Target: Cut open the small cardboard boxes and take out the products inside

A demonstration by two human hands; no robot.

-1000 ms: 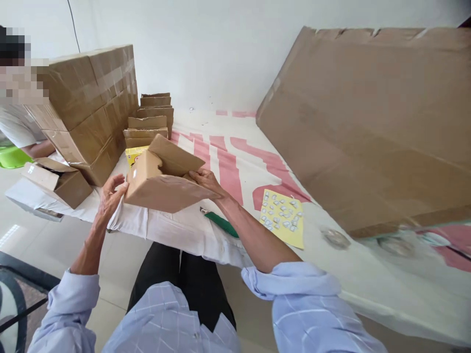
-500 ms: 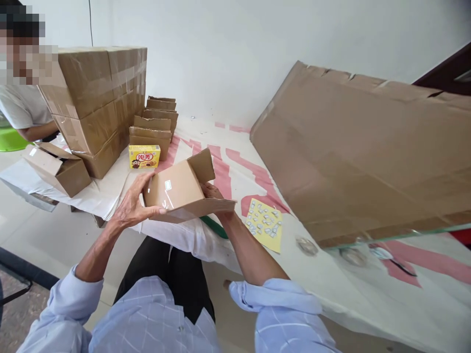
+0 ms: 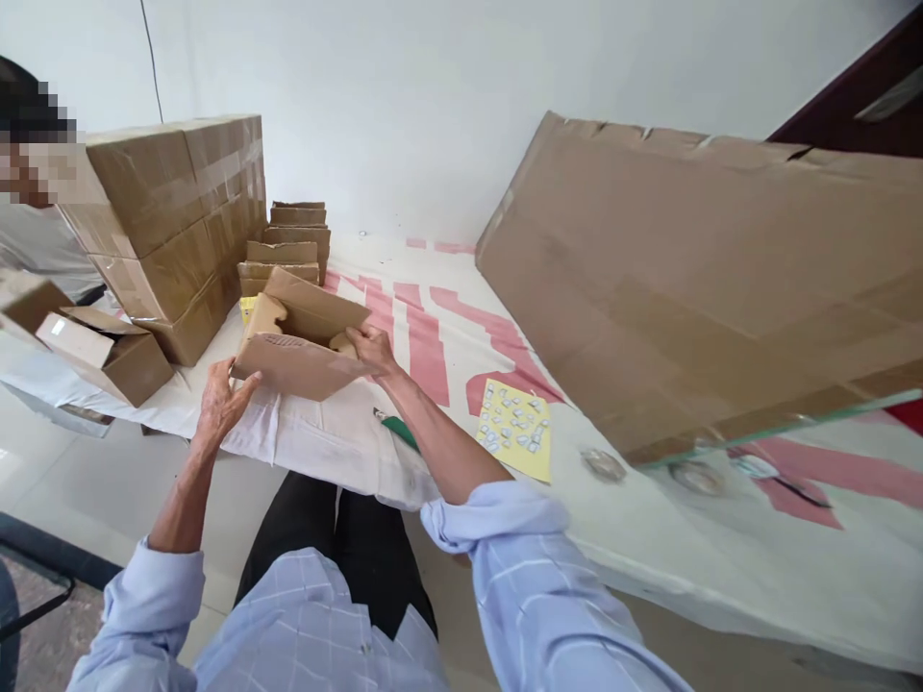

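Note:
An open cardboard box [image 3: 303, 367] is held between my hands over the near edge of the table, its open top facing up and its flaps standing out. My left hand [image 3: 220, 402] grips the box's lower left corner, thumb along the near side. At the right end, my right hand [image 3: 371, 350] pinches the wall or flap near the rim; some of its fingers are hidden. Behind the box, a yellow snack box [image 3: 247, 306] is mostly covered from view. A green-handled tool [image 3: 399, 431] lies by my right forearm, partly hidden.
Taped cartons [image 3: 155, 192] are stacked at the left, with an open carton [image 3: 108, 351] before them. Cardboard pieces [image 3: 283, 252] stand behind. A yellow sheet [image 3: 513, 428] with small stickers lies right of my arm. A large cardboard panel [image 3: 692, 288] leans at right. A co-worker [image 3: 36, 231] is at far left.
The box has turned upright, so its open top now faces up, and it has moved left and down onto or near the table. Another carton has appeared at the far left.

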